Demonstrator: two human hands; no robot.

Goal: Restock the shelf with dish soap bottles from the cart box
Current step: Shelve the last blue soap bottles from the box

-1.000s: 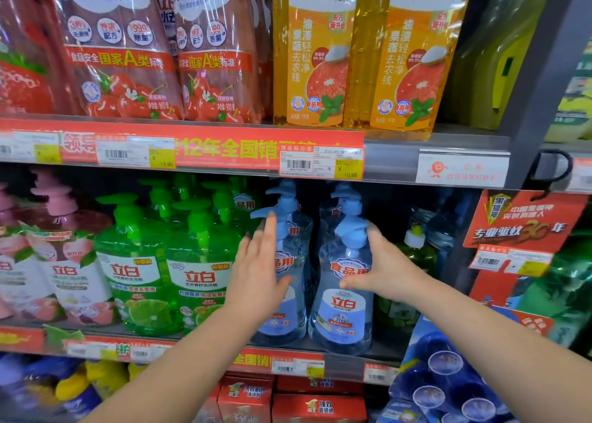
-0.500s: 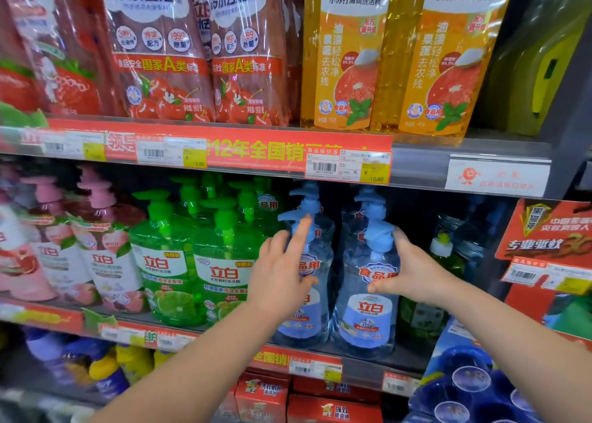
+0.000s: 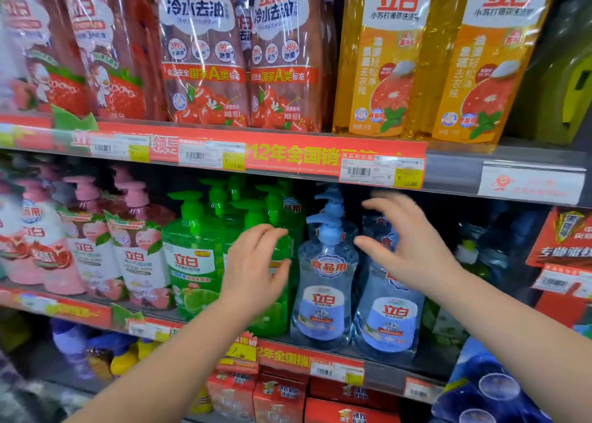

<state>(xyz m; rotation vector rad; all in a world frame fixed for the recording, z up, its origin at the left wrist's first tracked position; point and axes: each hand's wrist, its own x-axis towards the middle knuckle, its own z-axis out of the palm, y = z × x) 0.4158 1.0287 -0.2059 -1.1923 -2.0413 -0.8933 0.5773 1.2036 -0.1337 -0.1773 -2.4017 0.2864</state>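
**As both hands come off, two blue bottles stand at the shelf front**

Where half a second ago the left palm lay against one blue bottle and the right fingers touched the shoulder of the other, both hands are now off them and hold nothing. The view has also drawn closer to the shelf.

At far left stand pink bottles (image 3: 137, 256), and beside them green bottles (image 3: 192, 262) in tight rows. The left hand (image 3: 256, 272) hovers in front of the rightmost green one, its fingers apart and loosely curved and its thumb pointing toward the blue pair.

The left blue bottle (image 3: 323, 294) stands upright at the front edge of the shelf (image 3: 384, 363). It is clear, with a pale blue pump head and a blue-and-white label bearing red characters. The right blue bottle (image 3: 389, 320) stands just beside it and looks the same, though its pump is hidden by the right hand (image 3: 407, 246). That hand is spread wide in front of the bottle's upper half; whether it brushes the bottle cannot be told.

More blue pumps show behind the left blue bottle. The pump heads reach close under the upper shelf rail (image 3: 455, 169), leaving little room above. Right of the pair, the shelf has a dark open stretch with a white-capped bottle (image 3: 467, 253) set further back. A red sign (image 3: 563, 240) hangs beyond it.
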